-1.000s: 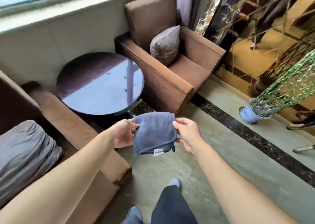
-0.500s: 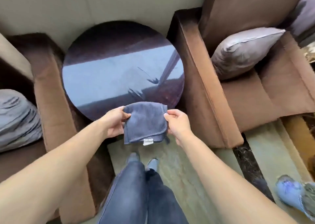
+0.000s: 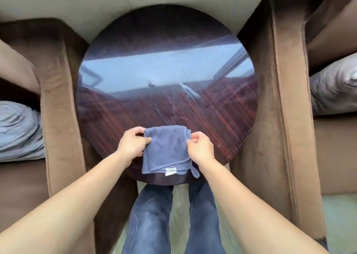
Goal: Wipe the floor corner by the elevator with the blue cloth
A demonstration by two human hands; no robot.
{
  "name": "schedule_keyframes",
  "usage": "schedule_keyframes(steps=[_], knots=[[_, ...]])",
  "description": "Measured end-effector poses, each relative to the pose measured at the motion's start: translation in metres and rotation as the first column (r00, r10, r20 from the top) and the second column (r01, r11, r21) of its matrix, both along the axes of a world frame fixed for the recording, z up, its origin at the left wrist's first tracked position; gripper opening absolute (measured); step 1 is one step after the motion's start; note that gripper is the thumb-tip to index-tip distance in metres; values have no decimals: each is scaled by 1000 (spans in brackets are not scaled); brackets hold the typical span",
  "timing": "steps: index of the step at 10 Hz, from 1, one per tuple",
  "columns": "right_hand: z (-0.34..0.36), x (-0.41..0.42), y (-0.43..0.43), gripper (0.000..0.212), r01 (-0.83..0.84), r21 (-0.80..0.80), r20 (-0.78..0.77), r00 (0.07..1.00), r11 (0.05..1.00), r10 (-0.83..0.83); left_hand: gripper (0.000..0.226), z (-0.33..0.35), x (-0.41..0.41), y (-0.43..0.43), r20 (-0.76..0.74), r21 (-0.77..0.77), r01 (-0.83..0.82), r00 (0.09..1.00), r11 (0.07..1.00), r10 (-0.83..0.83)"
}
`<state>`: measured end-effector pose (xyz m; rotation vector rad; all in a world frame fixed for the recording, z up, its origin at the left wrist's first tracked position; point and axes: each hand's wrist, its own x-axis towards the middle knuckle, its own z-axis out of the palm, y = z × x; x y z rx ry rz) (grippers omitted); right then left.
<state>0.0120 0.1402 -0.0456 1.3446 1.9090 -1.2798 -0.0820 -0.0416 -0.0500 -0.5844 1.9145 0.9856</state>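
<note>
Cloth: folded blue terry cloth [image 3: 167, 151], soft, light, limp; held just above the round glossy dark bench [image 3: 168, 79].
Hands: your left hand [image 3: 132, 145] and right hand [image 3: 201, 151] pinch its upper side edges.
Grip: bunch it into one palm.

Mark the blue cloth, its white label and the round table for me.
blue cloth [image 3: 167, 147], head view, middle of the folded face.
white label [image 3: 170, 171], head view, tag at lower hem.
round table [image 3: 166, 60], head view, bare glossy top.

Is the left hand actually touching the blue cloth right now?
Touching. The head view shows the left hand pinching the blue cloth's upper left corner, thumb on top of the fabric; the right hand pinches the opposite corner.
</note>
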Motion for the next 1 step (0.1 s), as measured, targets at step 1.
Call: schedule_keyframes(steps=[1], knots=[[9,0,12,36,-205,-55,37,978,977,208,23,12,1,3,-134,-252,152,973,956,-190]])
